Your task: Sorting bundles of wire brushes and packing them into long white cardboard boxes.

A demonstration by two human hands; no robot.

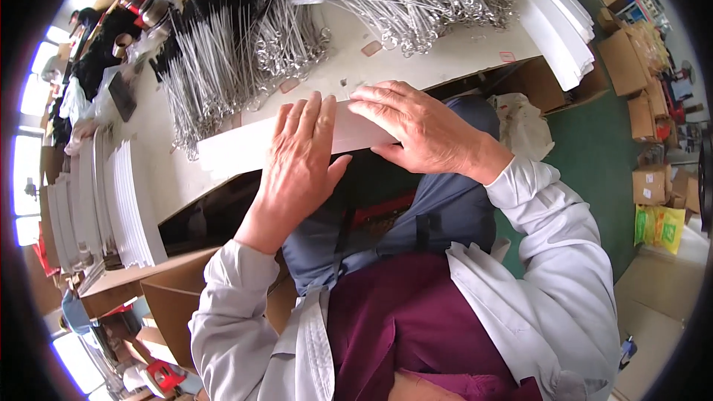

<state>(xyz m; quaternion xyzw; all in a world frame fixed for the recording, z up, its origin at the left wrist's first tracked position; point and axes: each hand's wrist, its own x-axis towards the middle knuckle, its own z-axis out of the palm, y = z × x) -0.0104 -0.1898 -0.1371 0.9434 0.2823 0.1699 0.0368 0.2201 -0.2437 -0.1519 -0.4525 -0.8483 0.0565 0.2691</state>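
Observation:
A long, narrow white strip (pixel 238 147), like a flat folded card sleeve, lies along the near edge of the white table (pixel 169 178). My left hand (pixel 298 156) rests flat across it, fingers stretched out and thumb apart. Over the strip's right end is my right hand (pixel 423 130), its fingers extended toward the left and its thumb spread along the near side. Neither hand is closed around the strip. Beyond them lie bundles of thin metal wires with looped ends (pixel 293 41), several with black bristle ends, and a larger wire bundle (pixel 416 0).
Stacked white strips stand at the left (pixel 137 200), with more at the back right (pixel 553 22). A dark flat block (pixel 122 95) sits on the table's left part. An open cardboard box (pixel 178 293) is below at the left. Cartons (pixel 624 59) line the right side.

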